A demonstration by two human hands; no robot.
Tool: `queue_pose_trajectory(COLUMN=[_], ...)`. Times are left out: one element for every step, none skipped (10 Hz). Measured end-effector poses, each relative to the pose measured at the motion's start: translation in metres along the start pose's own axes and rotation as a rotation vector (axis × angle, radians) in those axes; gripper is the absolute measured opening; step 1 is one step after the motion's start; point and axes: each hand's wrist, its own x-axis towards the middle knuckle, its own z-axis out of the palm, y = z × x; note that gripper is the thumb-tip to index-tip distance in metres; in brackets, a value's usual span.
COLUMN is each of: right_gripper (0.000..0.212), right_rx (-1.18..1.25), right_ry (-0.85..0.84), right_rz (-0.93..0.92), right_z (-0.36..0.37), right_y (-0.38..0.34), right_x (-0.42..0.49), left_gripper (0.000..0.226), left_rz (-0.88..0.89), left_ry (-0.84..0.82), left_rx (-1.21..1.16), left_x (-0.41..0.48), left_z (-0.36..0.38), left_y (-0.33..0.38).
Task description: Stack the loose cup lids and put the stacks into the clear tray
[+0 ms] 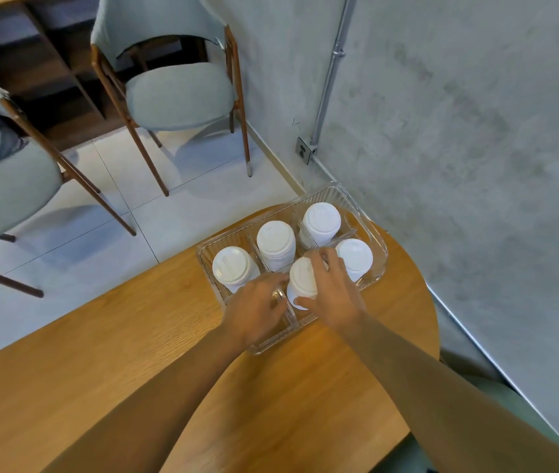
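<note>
A clear ribbed tray (371,230) with dividers sits at the far right of the wooden table. White lid stacks stand in it: one at front left (232,266), one at back middle (276,240), one at back right (322,220), one at right (354,256). A fifth stack (302,279) is in the front middle compartment, tilted slightly. My right hand (331,291) curls round this stack from the right. My left hand (257,307) lies over the tray's front edge, its fingertips reaching the stack's left side; what they grip is hidden.
The round wooden table (134,353) spreads toward me. A grey concrete wall (475,131) with a metal conduit and socket rises right behind the tray. Two grey chairs (175,90) stand on the tiled floor at the left.
</note>
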Motion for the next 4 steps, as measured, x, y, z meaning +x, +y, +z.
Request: queue_pose_trajectory(right_gripper=[0.101,0.107,0.107,0.105], right_rx=[-0.103,-0.102,-0.074,-0.067], right_ry=[0.044,0.045,0.065,0.071], right_rz=[-0.021,-0.002,-0.004,-0.025], right_z=[-0.006,-0.009,-0.015,-0.016], right_y=[0.001,0.004,0.002,0.0], right_x=[-0.004,-0.005,-0.01,-0.014], left_gripper=[0.05,0.05,0.05,0.05], left_rz=[0.018,0.021,0.025,0.017], left_ry=[0.003,0.001,0.005,0.01], left_rx=[0.008,0.0,0.021,0.038], left_x=[-0.001,0.0,-0.002,-0.001], left_z=[-0.002,-0.001,-0.001,0.001], left_y=[-0.002,-0.003,-0.003,-0.004])
